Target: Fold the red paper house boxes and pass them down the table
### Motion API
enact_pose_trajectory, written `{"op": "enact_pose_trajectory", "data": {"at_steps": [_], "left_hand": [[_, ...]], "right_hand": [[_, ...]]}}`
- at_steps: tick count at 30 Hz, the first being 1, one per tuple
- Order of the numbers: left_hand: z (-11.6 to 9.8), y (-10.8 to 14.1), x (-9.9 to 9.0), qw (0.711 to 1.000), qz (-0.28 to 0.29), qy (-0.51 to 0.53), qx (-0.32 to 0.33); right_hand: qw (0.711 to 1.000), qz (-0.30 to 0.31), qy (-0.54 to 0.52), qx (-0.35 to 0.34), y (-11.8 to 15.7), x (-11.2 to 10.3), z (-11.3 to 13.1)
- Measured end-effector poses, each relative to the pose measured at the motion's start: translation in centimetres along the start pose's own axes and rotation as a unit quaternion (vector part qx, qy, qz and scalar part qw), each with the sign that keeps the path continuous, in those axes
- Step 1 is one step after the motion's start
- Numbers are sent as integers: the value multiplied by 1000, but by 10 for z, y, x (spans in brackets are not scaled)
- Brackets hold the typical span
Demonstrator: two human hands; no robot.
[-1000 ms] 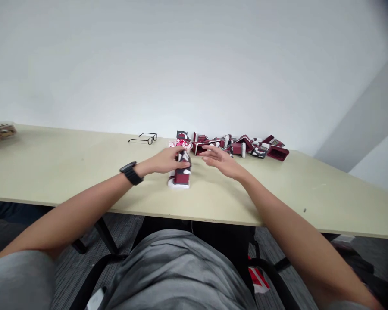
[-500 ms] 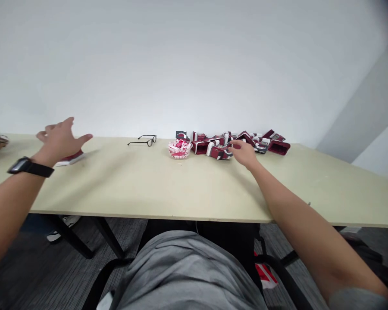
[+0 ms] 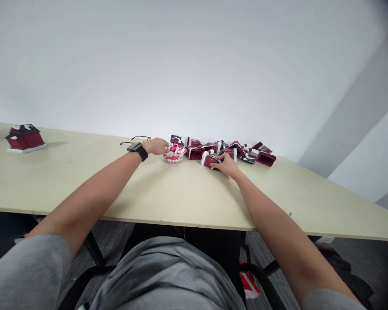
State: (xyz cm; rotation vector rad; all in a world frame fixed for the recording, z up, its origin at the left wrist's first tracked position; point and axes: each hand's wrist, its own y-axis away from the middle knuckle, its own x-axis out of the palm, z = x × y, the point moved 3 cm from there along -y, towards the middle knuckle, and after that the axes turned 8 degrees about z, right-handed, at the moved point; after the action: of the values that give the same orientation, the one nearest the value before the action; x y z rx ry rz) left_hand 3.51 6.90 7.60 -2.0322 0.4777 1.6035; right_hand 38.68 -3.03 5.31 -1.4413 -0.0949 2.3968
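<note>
The dark-red model house (image 3: 208, 161) is tipped over to the right of the clear bowl (image 3: 173, 160), its white base turned toward the bowl; our right grip (image 3: 228, 165) pinches its other end between thumb and fingers. Whether the house rests on the bench (image 3: 181, 198) or is lifted slightly, we cannot tell. Our left grip (image 3: 157, 146) is at the left rim of the bowl, fingertips beside the red-and-white striped pieces (image 3: 175, 149) heaped inside; they are too small for us to tell whether the fingers are spread or pinching a piece. On that wrist we wear a black watch (image 3: 137, 149). Just behind the bowl we see a small dark piece with white edging (image 3: 176, 139). To the left of the bowl, partly hidden by our left arm, lie the black-framed glasses (image 3: 142, 137). A row of more dark-red houses (image 3: 236, 147) stretches to the right of the bowl, jumbled, several on their sides with open bottoms showing. Well to the left of the bowl, another house with a dark roof (image 3: 26, 138) stands upright on its white base.
</note>
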Motion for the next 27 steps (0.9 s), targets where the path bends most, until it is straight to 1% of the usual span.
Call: {"op": "enact_pose_trajectory", "data": {"at_steps": [2,4,7,9,11,12,14,16,19,23,25,27], "left_hand": [[2,0,6,1000,-21,9,-8],[5,4,12,998,-52,19,-18],[8,9,20,996,-86,36,-18],[8,10,25,994,-101,44,-12],[8,10,28,992,-119,45,-15],[8,10,29,991,-127,43,-19],[7,10,31,989,-137,37,-27],[5,12,34,990,-137,30,-33],[0,16,35,990,-133,26,-39],[-4,18,34,990,-128,38,-43],[-4,18,35,990,-127,47,-46],[-5,17,36,988,-135,54,-51]], "right_hand": [[1000,0,-27,-16,1,-5,0],[996,-4,-81,-45,3,-12,1],[983,-33,-165,-73,6,-25,3],[977,-62,-186,-79,7,-32,4],[979,-79,-174,-72,9,-33,6],[982,-74,-164,-64,10,-30,7],[989,-38,-134,-57,14,-20,12],[993,4,-91,-78,18,-7,21],[995,21,-21,-97,23,7,30],[996,31,11,-88,22,10,28],[995,55,9,-83,21,9,23],[992,92,7,-81,21,9,18]]}}
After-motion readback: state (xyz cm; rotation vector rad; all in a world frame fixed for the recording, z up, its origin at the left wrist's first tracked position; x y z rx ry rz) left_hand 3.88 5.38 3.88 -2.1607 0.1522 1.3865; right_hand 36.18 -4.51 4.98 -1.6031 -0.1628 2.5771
